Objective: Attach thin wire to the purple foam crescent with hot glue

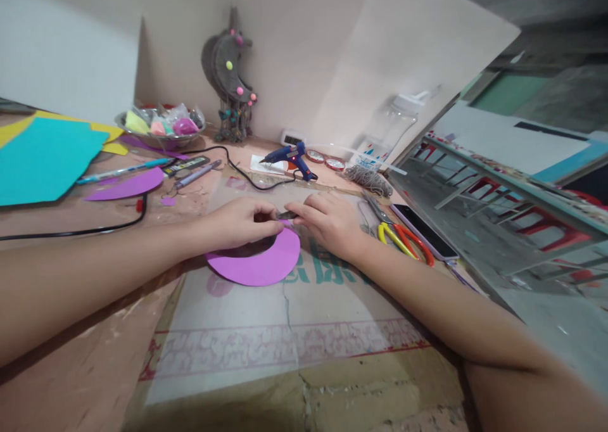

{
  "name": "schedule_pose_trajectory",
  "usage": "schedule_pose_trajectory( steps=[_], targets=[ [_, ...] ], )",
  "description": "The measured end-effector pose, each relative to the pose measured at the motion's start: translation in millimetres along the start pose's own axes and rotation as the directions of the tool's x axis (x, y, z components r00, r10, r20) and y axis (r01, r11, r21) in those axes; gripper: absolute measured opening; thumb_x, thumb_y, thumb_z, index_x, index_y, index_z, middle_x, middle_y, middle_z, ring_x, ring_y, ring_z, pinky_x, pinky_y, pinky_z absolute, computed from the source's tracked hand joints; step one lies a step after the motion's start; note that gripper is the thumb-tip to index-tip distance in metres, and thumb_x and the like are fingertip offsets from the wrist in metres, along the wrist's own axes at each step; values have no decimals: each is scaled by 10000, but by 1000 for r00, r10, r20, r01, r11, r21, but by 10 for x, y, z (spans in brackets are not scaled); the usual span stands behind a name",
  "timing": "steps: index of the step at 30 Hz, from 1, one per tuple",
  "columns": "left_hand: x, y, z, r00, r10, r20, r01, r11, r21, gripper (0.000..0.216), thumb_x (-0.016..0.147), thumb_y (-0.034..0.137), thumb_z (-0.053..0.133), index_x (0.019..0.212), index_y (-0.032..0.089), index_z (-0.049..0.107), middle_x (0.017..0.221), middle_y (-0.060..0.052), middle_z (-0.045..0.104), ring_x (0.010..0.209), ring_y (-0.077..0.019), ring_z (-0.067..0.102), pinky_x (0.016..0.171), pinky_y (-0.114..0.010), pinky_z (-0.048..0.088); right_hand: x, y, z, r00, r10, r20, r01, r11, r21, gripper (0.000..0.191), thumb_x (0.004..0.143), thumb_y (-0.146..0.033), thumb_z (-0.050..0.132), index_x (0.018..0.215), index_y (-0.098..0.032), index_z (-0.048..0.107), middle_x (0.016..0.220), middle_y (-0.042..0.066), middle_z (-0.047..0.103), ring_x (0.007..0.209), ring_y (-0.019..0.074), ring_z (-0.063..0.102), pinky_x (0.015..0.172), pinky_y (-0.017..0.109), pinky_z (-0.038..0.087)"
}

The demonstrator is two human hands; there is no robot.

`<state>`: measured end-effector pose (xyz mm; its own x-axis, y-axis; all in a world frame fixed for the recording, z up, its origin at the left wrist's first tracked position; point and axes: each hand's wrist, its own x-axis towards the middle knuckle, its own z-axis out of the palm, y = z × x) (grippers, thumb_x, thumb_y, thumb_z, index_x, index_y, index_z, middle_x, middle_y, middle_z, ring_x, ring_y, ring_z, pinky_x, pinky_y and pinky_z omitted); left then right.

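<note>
A purple paper crescent point(259, 268) curves over the printed sheet at the middle of the table. My left hand point(242, 222) pinches its upper right tip between thumb and fingers. Just right of that tip, my right hand point(327, 222) has its fingers closed around a small, thin, dark piece point(287, 215); its kind is too small to make out. The two hands nearly touch at the crescent's tip. Behind them, a blue hot glue gun point(291, 158) stands with a small red light showing.
Scissors point(403, 235) and a phone point(424, 230) lie right of my right hand, below grey yarn point(368, 180). A bowl of coloured clay packets point(161, 134), turquoise sheets point(42, 159) and a black cord point(95, 232) are left. A decorated grey crescent point(225, 71) stands behind.
</note>
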<state>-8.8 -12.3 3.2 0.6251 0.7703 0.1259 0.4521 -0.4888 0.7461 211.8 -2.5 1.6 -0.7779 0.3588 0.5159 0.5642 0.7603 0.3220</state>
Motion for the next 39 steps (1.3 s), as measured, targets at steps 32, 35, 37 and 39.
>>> schedule_pose_trajectory(
  steps=[32, 35, 37, 39],
  targets=[
    [5, -25, 6, 999, -25, 28, 26, 999, -41, 268, 827, 357, 506, 642, 165, 525, 535, 41, 501, 509, -97, 460, 495, -228, 307, -9, -12, 8, 998, -4, -60, 6, 999, 33, 318, 953, -326, 414, 1029, -139, 660, 722, 45, 580, 657, 142, 472, 600, 269, 348],
    [7, -28, 7, 999, -32, 24, 33, 998, -45, 265, 826, 359, 504, 648, 165, 529, 541, 43, 507, 508, -95, 462, 496, -226, 314, -9, -18, -6, 999, 7, -52, -5, 999, 35, 342, 963, -334, 382, 1042, -139, 652, 722, 48, 573, 665, 145, 479, 607, 271, 358],
    [6, -23, 8, 999, -39, 21, 40, 998, -42, 280, 827, 372, 503, 642, 163, 527, 553, 38, 520, 515, -97, 469, 498, -226, 320, -8, -20, -8, 999, -1, -50, 3, 999, 33, 352, 963, -347, 378, 1054, -141, 648, 725, 50, 573, 673, 148, 483, 615, 273, 363],
    [5, -16, 9, 999, -46, 17, 46, 998, -36, 291, 828, 383, 502, 641, 161, 527, 557, 35, 524, 519, -99, 472, 496, -227, 320, -6, -21, -3, 999, -10, -47, 12, 1000, 26, 358, 961, -363, 381, 1066, -145, 644, 737, 51, 579, 678, 150, 485, 623, 276, 365]
  ],
)
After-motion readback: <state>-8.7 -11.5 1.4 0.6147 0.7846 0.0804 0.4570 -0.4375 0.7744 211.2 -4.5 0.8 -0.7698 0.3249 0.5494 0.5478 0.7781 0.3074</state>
